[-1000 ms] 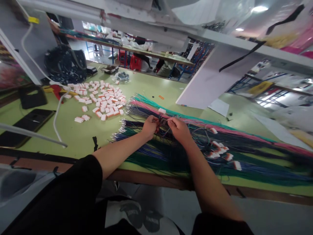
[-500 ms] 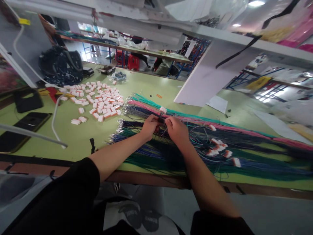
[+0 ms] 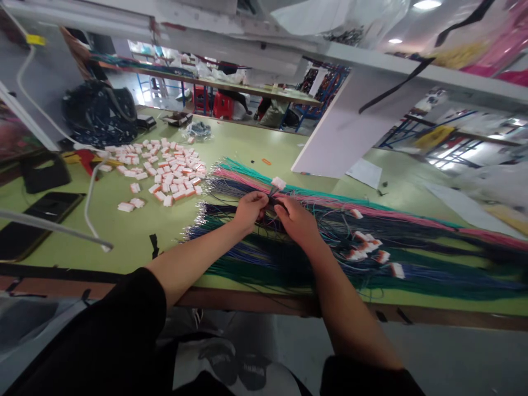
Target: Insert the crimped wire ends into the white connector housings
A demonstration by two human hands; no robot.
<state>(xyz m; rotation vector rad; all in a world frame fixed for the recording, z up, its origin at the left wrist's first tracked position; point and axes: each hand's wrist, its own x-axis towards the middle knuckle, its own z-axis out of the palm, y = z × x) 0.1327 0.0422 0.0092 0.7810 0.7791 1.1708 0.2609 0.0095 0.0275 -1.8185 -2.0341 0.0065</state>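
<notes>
Since a second ago, the white connector housing point(image 3: 279, 183) has shifted rightward along the pink wire bundle point(image 3: 489, 235) and tilted; it sits just beyond both hands' fingertips. Nearside of that bundle, the left hand point(image 3: 249, 212) pinches the housing's wires point(image 3: 273, 191); right hand point(image 3: 301, 221) fingers bent alongside, grip indeterminable
</notes>
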